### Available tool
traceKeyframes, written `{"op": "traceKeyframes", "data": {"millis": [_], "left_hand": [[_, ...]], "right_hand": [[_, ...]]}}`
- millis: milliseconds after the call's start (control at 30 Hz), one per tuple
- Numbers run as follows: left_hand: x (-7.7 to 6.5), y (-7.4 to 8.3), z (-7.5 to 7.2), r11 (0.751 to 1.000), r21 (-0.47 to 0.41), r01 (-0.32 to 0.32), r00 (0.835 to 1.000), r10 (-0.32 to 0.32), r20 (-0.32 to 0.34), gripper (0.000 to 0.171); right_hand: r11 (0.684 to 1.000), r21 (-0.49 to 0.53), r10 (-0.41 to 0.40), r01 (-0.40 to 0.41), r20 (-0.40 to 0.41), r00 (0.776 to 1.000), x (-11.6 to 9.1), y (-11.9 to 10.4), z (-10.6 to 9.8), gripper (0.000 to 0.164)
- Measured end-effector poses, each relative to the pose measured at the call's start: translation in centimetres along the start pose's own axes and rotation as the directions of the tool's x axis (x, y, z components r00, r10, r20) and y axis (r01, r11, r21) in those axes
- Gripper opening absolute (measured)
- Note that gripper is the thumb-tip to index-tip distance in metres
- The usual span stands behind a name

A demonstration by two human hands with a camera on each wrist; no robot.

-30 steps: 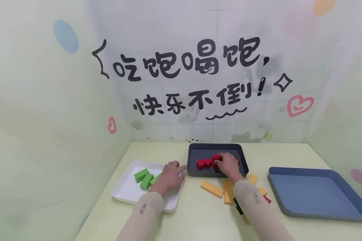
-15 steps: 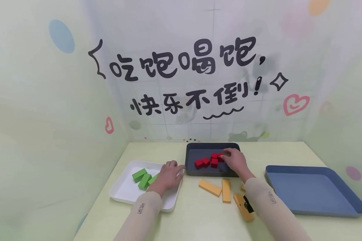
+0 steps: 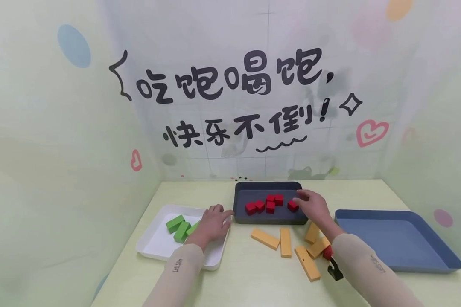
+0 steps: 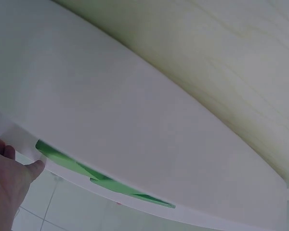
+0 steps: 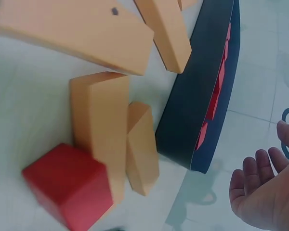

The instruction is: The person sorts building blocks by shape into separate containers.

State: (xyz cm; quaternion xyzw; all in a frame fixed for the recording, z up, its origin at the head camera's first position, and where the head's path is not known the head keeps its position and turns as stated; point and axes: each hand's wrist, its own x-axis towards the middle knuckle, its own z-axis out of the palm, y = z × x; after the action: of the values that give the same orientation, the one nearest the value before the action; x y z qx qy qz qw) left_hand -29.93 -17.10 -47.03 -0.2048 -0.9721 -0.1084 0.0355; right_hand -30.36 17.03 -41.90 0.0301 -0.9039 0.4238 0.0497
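Note:
My right hand is over the right end of the dark tray, its fingertips beside a lone red cube. In the right wrist view its fingers are loosely bent with nothing between them. Several more red cubes lie together in the middle of that tray. The left hand hangs over the right side of the white tray, fingers relaxed at its rim. Green blocks lie in the white tray, partly hidden by that hand. Whether the left fingers touch the rim I cannot tell.
Several yellow blocks lie scattered on the table in front of the dark tray. Among them is another red cube, partly behind the right wrist's black strap. A blue-grey tray stands at the right.
My right hand has moved right, away from the cluster of red cubes, bringing the lone cube at the tray's right end into view. The left hand has stayed at the white tray.

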Motion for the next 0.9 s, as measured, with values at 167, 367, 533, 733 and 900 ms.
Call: {"op": "traceKeyframes", "data": {"millis": [167, 367, 533, 733, 900], "left_hand": [[0.0, -0.1, 0.1, 1.0, 0.001, 0.002, 1.0, -0.002, -0.004, 0.039], [-0.2, -0.1, -0.2, 1.0, -0.008, 0.015, 1.0, -0.015, -0.006, 0.039], [-0.2, -0.1, -0.2, 1.0, -0.016, 0.005, 1.0, -0.006, -0.009, 0.038], [-0.2, -0.1, 0.0, 1.0, -0.02, -0.011, 1.0, 0.011, -0.019, 0.037], [0.1, -0.2, 0.3, 1.0, 0.0, -0.009, 1.0, 0.009, -0.011, 0.037]], "right_hand": [[0.999, 0.02, 0.027, -0.027, -0.01, 1.0, -1.4, 0.8, -0.9, 0.05], [0.997, 0.069, 0.037, -0.037, 0.005, 0.999, -3.5, 1.3, -1.5, 0.052], [0.993, 0.1, 0.058, -0.059, 0.017, 0.998, -5.7, 1.8, -1.6, 0.055], [0.998, 0.05, 0.046, -0.045, -0.008, 0.999, -8.5, 2.3, -2.1, 0.053], [0.997, 0.017, 0.077, -0.077, 0.001, 0.997, -10.3, 3.2, -2.6, 0.052]]}}
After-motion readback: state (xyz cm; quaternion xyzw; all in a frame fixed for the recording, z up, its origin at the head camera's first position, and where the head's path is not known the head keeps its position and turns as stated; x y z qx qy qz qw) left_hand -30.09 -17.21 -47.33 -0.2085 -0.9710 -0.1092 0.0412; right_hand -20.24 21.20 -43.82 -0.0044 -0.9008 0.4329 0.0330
